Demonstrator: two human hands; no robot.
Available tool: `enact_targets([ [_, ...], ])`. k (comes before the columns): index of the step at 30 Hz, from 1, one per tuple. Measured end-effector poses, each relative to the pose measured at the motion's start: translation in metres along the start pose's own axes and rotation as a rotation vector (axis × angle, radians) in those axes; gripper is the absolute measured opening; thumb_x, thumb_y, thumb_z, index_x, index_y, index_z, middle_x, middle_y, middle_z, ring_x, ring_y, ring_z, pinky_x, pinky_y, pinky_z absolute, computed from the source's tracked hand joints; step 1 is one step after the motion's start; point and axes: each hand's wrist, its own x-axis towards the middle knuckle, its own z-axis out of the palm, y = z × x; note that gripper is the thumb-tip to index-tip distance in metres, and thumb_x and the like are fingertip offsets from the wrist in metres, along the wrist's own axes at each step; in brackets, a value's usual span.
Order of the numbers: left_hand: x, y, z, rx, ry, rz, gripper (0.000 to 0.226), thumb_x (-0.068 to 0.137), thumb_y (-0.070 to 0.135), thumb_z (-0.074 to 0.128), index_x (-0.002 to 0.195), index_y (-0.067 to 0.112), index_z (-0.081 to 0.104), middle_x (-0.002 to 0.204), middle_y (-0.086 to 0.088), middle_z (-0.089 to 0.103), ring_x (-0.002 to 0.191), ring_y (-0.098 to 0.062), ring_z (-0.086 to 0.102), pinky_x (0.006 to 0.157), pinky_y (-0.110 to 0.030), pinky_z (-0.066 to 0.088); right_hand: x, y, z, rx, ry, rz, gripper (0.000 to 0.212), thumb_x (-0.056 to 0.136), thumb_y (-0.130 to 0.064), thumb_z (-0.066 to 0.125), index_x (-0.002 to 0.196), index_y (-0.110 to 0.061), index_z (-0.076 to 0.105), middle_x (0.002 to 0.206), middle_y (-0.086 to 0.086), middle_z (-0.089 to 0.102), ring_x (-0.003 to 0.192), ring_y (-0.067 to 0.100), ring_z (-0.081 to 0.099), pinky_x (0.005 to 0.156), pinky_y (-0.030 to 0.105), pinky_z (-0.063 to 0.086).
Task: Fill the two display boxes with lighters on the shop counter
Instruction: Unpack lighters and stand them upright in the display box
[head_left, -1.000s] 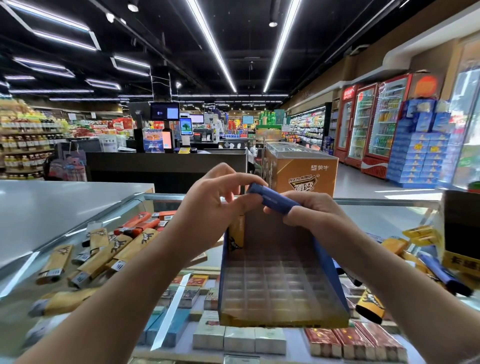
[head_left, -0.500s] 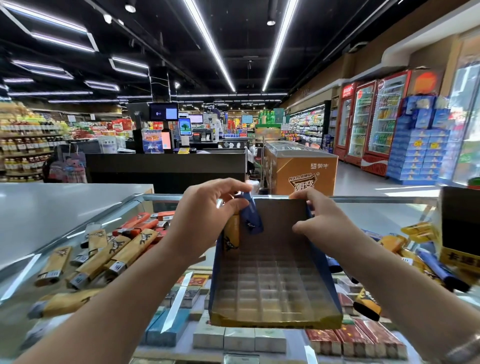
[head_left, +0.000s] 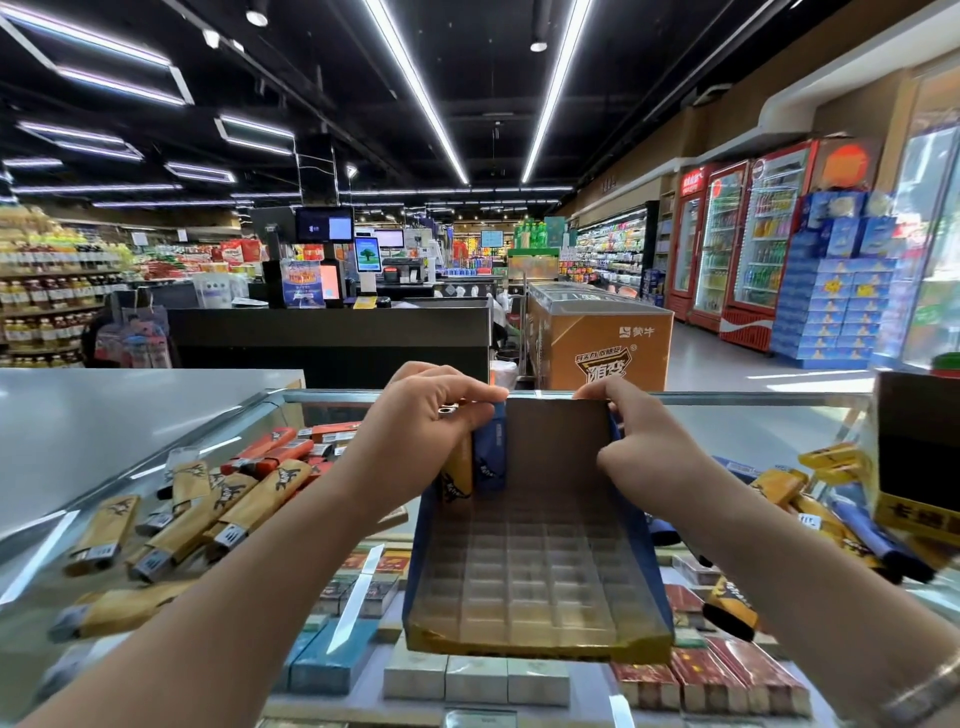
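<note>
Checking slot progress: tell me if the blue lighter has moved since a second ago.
Yes. The blue lighter went from lying across the display box's back wall down into its back-left corner, upright.

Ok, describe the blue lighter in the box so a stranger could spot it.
Find the open display box on the glass counter. In its far-left corner, under the left hand, two lighters stand upright. It is the blue lighter, right of the yellow one.

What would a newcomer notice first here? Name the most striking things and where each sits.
Centre stage, an almost empty display box sits on the glass counter, both hands at its back wall. The left hand sets a blue lighter upright in the back-left corner beside a yellow one. Loose lighters lie heaped to the left.
</note>
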Motion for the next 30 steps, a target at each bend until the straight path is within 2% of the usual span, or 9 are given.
enact_targets([
  [4,-0.002,0.000,0.000,-0.077,-0.039,-0.061,0.029,0.086,0.016,0.062,0.086,0.045,0.062,0.095,0.012,0.056,0.095,0.007,0.050,0.075,0.001,0.036,0.000,0.000,0.000,0.005,0.000,0.000,0.050,0.077,0.012,0.046,0.105,-0.029,0.047,0.098,-0.003,0.049,0.086,0.014,0.048,0.057,0.018,0.045],
  [7,-0.003,-0.002,0.003,0.011,-0.028,-0.024,0.024,0.085,0.018,0.063,0.091,0.041,0.065,0.091,0.019,0.056,0.099,0.003,0.045,0.082,0.000,0.031,0.000,0.000,0.001,-0.003,0.004,-0.003,0.050,0.076,0.012,0.045,0.104,-0.029,0.047,0.097,-0.003,0.049,0.086,0.014,0.049,0.059,0.019,0.046],
  [11,-0.001,-0.002,0.007,0.055,-0.049,-0.054,0.016,0.087,0.017,0.062,0.095,0.027,0.071,0.101,0.016,0.049,0.099,-0.005,0.046,0.084,-0.011,0.038,-0.001,-0.001,0.001,-0.010,-0.009,-0.009,0.051,0.077,0.013,0.044,0.105,-0.029,0.046,0.096,-0.005,0.049,0.086,0.013,0.048,0.058,0.017,0.045],
  [15,-0.003,-0.003,0.003,-0.096,-0.204,-0.172,0.031,0.090,0.015,0.057,0.107,0.041,0.058,0.105,0.016,0.052,0.091,-0.005,0.055,0.075,-0.016,0.050,-0.002,-0.003,0.000,-0.027,-0.007,-0.013,0.052,0.076,0.014,0.043,0.107,-0.028,0.046,0.095,-0.007,0.048,0.086,0.013,0.048,0.061,0.019,0.045],
  [20,-0.008,-0.004,0.004,-0.163,-0.291,-0.195,0.049,0.087,0.008,0.060,0.123,0.040,0.050,0.117,0.023,0.043,0.106,-0.002,0.047,0.078,-0.011,0.049,0.000,-0.002,-0.003,-0.052,-0.021,-0.019,0.050,0.079,0.013,0.044,0.108,-0.027,0.046,0.095,-0.006,0.049,0.085,0.011,0.048,0.059,0.018,0.043],
  [23,-0.007,-0.006,0.006,-0.142,-0.260,-0.228,0.054,0.089,0.007,0.056,0.132,0.037,0.044,0.125,0.014,0.042,0.111,-0.008,0.046,0.091,-0.026,0.048,0.003,-0.009,-0.015,-0.033,-0.057,-0.016,0.038,0.084,0.002,0.054,0.110,-0.025,0.049,0.095,-0.004,0.052,0.081,0.010,0.053,0.067,0.023,0.047],
  [25,-0.007,-0.007,0.007,-0.156,-0.248,-0.263,0.055,0.091,0.007,0.053,0.134,0.037,0.042,0.127,0.009,0.043,0.112,-0.013,0.047,0.095,-0.035,0.048,0.005,-0.011,-0.032,-0.038,0.027,-0.025,0.030,0.086,-0.006,0.058,0.111,-0.022,0.053,0.090,-0.003,0.054,0.074,0.012,0.054,0.063,0.023,0.045],
  [28,-0.007,-0.009,0.009,-0.128,-0.237,-0.285,0.057,0.090,0.009,0.054,0.137,0.038,0.038,0.123,0.005,0.047,0.107,-0.015,0.051,0.091,-0.038,0.051,0.006,-0.003,-0.061,-0.316,0.234,0.016,0.011,0.087,-0.012,0.057,0.097,-0.014,0.059,0.082,0.001,0.058,0.071,0.016,0.055,0.057,0.024,0.040],
  [30,-0.007,-0.011,0.010,-0.145,-0.215,-0.313,0.059,0.090,0.009,0.055,0.138,0.036,0.035,0.119,0.004,0.050,0.104,-0.015,0.054,0.088,-0.039,0.052,0.005,0.007,-0.074,-0.598,0.231,0.175,0.008,0.084,-0.019,0.058,0.088,-0.012,0.060,0.084,0.004,0.059,0.076,0.019,0.055,0.062,0.030,0.042],
])
